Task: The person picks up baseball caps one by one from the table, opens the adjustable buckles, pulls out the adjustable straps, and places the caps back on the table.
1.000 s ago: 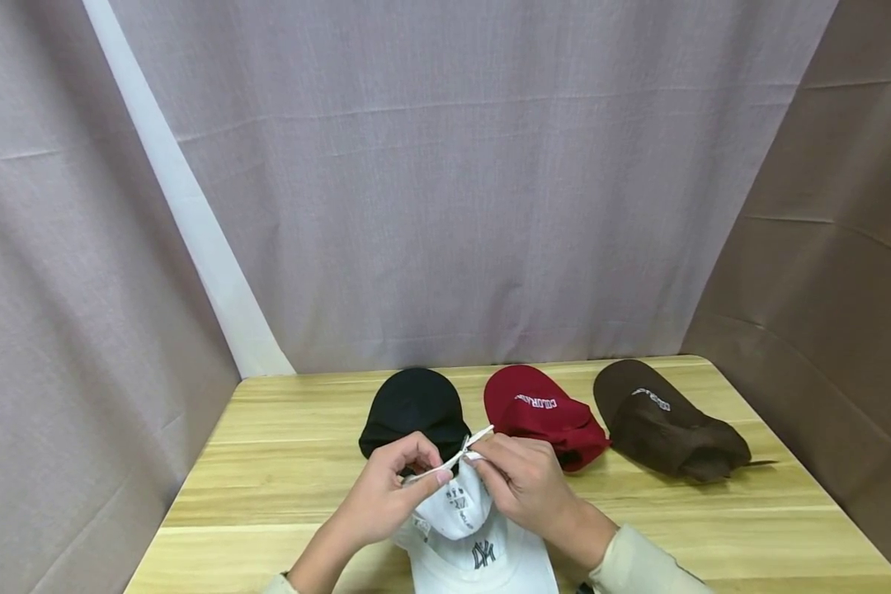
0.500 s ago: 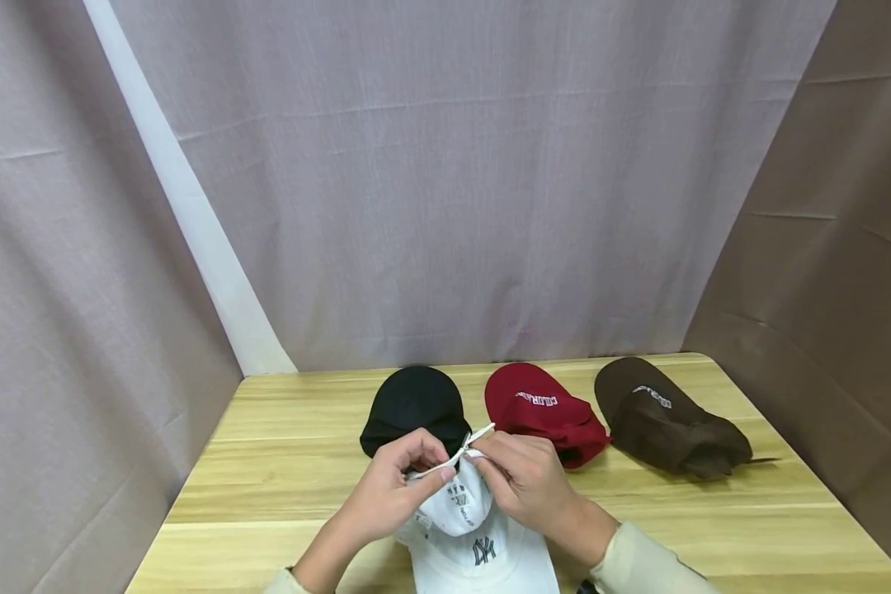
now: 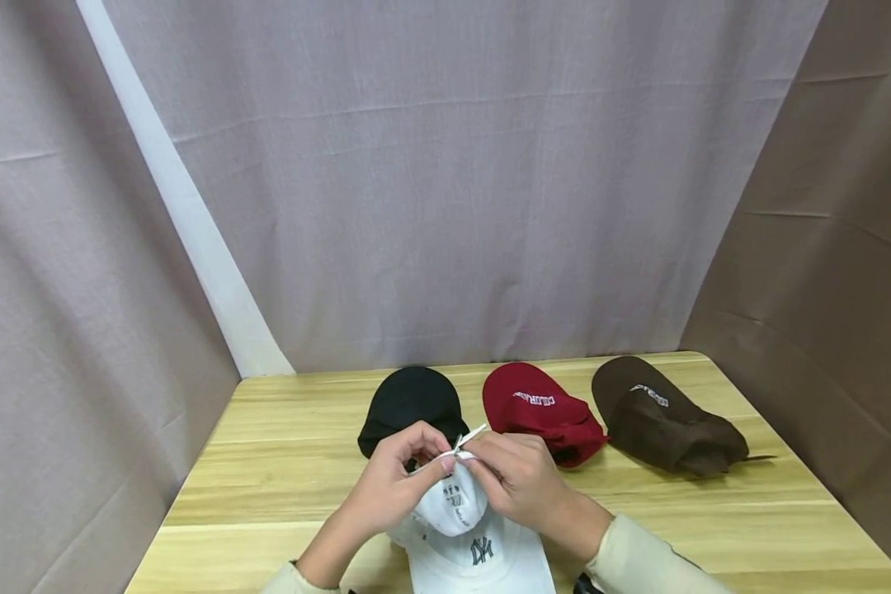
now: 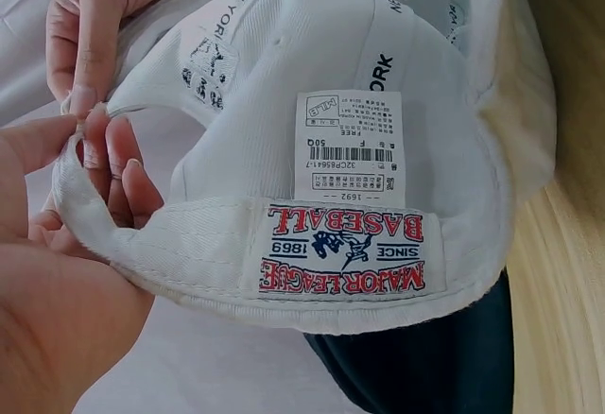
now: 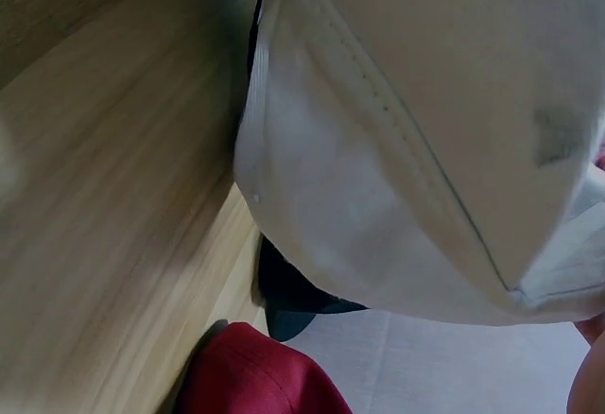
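Note:
A white baseball cap [image 3: 483, 549] with a dark NY emblem sits brim toward me on the wooden table, its back raised between my hands. My left hand [image 3: 389, 487] pinches the cap's white back strap [image 4: 85, 197] between thumb and fingers. From the other side my right hand [image 3: 523, 483] pinches the strap by its small buckle [image 3: 457, 452], and a loose strap end sticks up there. Inside the cap, the left wrist view shows a white care label [image 4: 350, 145] and a Major League Baseball patch [image 4: 350, 249]. In the right wrist view the cap's outside hides most of my right hand.
Behind the white cap, a black cap [image 3: 416, 404], a red cap [image 3: 542, 412] and a brown cap [image 3: 664, 421] lie in a row along the far part of the wooden table [image 3: 289, 462]. A grey curtain [image 3: 453, 206] hangs behind the table.
My left hand has moved slightly up and toward my right hand, so the fingertips are closer together at the buckle. The other caps have stayed in place.

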The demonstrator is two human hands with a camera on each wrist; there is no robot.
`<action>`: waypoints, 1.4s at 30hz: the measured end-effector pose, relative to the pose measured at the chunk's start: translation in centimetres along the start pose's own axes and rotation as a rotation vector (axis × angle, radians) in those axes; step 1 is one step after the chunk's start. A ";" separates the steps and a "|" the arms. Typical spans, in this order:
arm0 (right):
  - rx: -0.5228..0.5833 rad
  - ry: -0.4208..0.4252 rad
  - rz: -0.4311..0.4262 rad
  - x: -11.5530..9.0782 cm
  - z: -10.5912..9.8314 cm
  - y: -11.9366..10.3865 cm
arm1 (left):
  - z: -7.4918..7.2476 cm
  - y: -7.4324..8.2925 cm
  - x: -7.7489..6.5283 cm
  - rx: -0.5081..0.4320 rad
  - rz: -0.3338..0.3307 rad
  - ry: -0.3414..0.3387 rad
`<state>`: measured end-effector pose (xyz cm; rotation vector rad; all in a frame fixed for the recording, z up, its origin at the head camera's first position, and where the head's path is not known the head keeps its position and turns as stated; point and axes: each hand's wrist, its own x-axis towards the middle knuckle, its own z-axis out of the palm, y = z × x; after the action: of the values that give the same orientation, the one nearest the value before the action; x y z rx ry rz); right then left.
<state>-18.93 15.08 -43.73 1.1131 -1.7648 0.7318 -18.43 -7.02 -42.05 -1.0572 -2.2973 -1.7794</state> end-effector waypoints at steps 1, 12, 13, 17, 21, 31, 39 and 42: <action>0.000 0.000 -0.002 0.0 0.0 0.0 | 0.0 0.0 0.0 0.001 -0.001 -0.003; 0.010 0.010 0.012 0.0 0.3 -0.2 | -0.5 0.1 -0.2 -0.022 -0.025 -0.023; 0.008 0.018 0.014 0.0 0.3 -0.2 | -0.6 0.1 -0.2 -0.025 -0.029 -0.024; -0.018 0.051 0.035 0.0 0.3 -0.1 | -0.8 0.0 -0.4 -0.028 -0.041 -0.029; -0.027 0.051 0.072 -0.2 -0.1 0.0 | -0.9 -0.3 -0.7 -0.023 -0.037 -0.026; -0.018 0.041 0.074 -0.3 -0.2 -0.1 | -0.8 -0.7 -0.7 -0.001 -0.020 -0.020; -0.022 0.039 0.065 -0.3 -0.1 -0.1 | -0.6 -0.2 -0.2 0.010 -0.012 -0.009; -0.020 0.035 0.065 -0.3 0.0 -0.2 | -0.4 0.1 0.1 0.023 -0.019 -0.010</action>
<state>-18.68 15.13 -43.97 1.0279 -1.7816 0.7671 -18.55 -7.32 -41.77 -1.0462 -2.3351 -1.7545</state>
